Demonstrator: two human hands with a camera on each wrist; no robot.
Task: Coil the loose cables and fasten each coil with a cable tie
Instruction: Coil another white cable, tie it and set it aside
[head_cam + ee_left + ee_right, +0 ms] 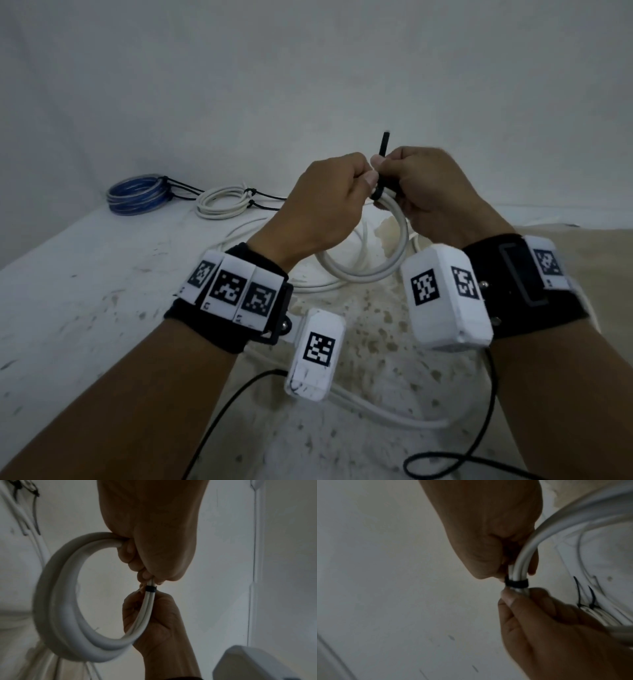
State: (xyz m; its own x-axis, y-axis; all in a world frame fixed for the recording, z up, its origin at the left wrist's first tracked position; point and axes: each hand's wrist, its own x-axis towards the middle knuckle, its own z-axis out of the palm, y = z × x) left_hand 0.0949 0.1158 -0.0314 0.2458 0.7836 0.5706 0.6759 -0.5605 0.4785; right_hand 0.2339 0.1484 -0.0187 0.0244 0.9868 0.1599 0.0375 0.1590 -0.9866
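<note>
A white cable coil (370, 270) hangs from both hands above the table. A black cable tie (384, 147) is looped round its strands, and the tie's tail sticks straight up between the thumbs. My left hand (359, 180) grips the coil just left of the loop, thumb against the tie. My right hand (387, 168) pinches the tail at its base. The left wrist view shows the tie band (150, 588) snug round two strands of the coil (56, 601). In the right wrist view the band (516, 583) sits between both hands' fingertips.
At the table's back left lie a blue coil (137, 195) and a white coil (222, 204), each bound with black ties. Loose white cable (376, 407) trails across the stained table (85, 308) beneath my wrists. A black cord (222, 411) runs near the front.
</note>
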